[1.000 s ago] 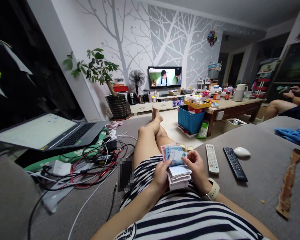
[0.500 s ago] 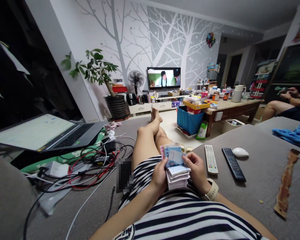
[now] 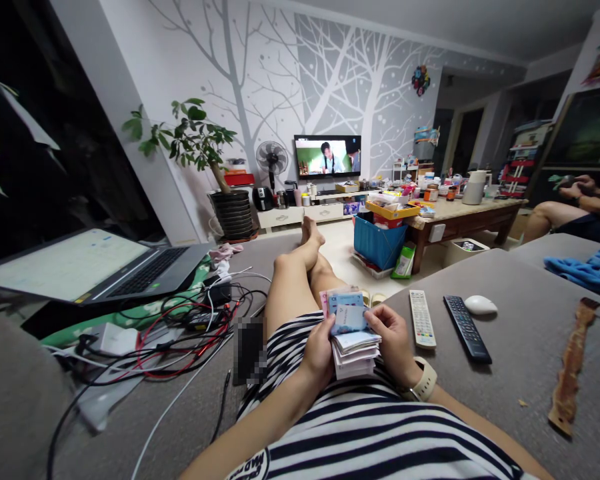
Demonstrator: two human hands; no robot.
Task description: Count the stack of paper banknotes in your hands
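In front of my lap is a thick stack of cards with pale edges, some fanned out at the top. A blue card and a pink-edged card stick up behind a pale printed card. My left hand is closed on the left side of the stack, thumb over the upper cards. With its thumb and finger, my right hand pinches the right edge of the pale printed card. Both hands rest above striped clothing, and a pale watch is on my right wrist.
Right of me on the grey sofa lie a white remote, a black remote, a white mouse and a brown wooden strip. To the left are a laptop and tangled cables. Another person sits far right.
The pale card in my right hand's pinch has tilted slightly, and its print shows more clearly. Both hands stay in place. The television picture differs.
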